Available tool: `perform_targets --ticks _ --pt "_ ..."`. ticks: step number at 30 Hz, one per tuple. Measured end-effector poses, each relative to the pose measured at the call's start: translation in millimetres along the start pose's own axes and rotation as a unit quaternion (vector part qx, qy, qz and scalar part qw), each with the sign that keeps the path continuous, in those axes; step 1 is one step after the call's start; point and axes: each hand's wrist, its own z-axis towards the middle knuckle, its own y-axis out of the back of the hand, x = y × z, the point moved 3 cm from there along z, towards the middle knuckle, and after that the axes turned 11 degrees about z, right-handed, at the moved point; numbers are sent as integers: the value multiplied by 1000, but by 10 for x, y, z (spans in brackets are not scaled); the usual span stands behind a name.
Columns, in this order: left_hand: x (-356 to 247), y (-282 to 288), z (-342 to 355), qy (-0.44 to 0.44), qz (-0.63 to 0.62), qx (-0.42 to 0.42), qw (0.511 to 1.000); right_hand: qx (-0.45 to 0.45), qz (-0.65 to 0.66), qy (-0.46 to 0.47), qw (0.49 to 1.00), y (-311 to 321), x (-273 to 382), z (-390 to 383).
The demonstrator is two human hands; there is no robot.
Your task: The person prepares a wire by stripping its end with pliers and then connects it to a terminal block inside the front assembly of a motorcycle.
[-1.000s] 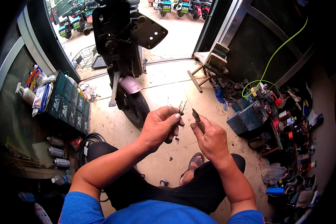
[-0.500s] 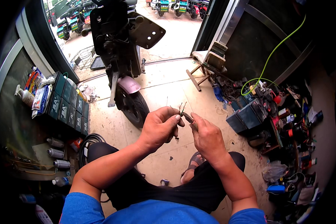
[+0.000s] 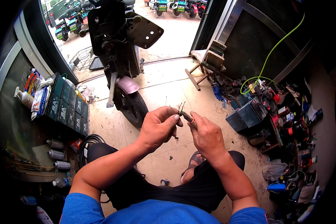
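Observation:
Thin green and dark wires (image 3: pixel 181 109) stick up from the pinched fingers of my left hand (image 3: pixel 160 128). My right hand (image 3: pixel 207 138) grips pliers with red on the handle (image 3: pixel 191 121), their dark jaws reaching to the wires at my left fingertips. Whether the jaws are closed on a wire is too small to tell. Beyond my hands stands a dark partly dismantled scooter (image 3: pixel 117 52) with a pink mudguard (image 3: pixel 127 84) over its black wheel (image 3: pixel 132 108).
Dark batteries (image 3: pixel 65 108), spray cans (image 3: pixel 56 155) and coiled hose (image 3: pixel 93 143) line my left. On my right lie batteries (image 3: pixel 242 115), cluttered parts (image 3: pixel 280 123) and a green hose (image 3: pixel 268 56). A wooden chair (image 3: pixel 209 59) stands by the doorway; several parked scooters (image 3: pixel 69 24) are outside.
My right hand has moved left and turned inward, bringing the pliers from beside the wires onto them. My left hand stays nearly in place.

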Motion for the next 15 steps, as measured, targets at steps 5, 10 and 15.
perform_targets --ticks 5,10,15 --pt "-13 -12 -2 5 1 2 1000 -9 2 7 1000 -11 -27 -7" --pt "-2 -9 2 3 5 7 1000 -10 -36 10 999 20 17 6" --pt "-56 -35 -25 -24 47 6 999 -23 -69 14 997 3 13 -1"
